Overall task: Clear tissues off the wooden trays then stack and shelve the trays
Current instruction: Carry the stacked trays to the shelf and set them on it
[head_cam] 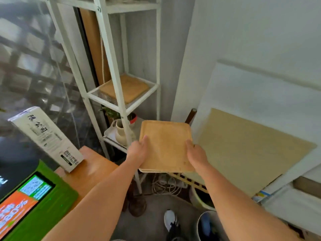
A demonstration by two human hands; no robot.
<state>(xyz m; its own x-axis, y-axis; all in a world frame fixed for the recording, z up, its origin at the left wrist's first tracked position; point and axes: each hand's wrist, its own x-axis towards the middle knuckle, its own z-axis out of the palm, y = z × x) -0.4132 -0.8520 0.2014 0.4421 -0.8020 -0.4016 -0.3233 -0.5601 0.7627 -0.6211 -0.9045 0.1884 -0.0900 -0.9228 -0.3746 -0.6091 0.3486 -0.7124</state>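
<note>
Wooden trays (165, 145), at least two stacked flush, sit between my two hands, held level in the air in front of the white metal shelf unit (111, 54). My left hand (139, 150) has its grip closed on the stack's left edge, thumb lying on the top tray's surface and the fingers hidden beneath. My right hand (195, 154) grips the right edge the same way, thumb on top. I see no tissue on the top tray. The stack hangs below and to the right of the unit's mesh shelf, where another wooden tray (126, 88) already lies flat. Under that shelf, just left of the held stack, stands a pale ceramic vase (119, 132). Left of the unit, a wooden worktop (90, 169) carries a white carton (46, 138).
</note>
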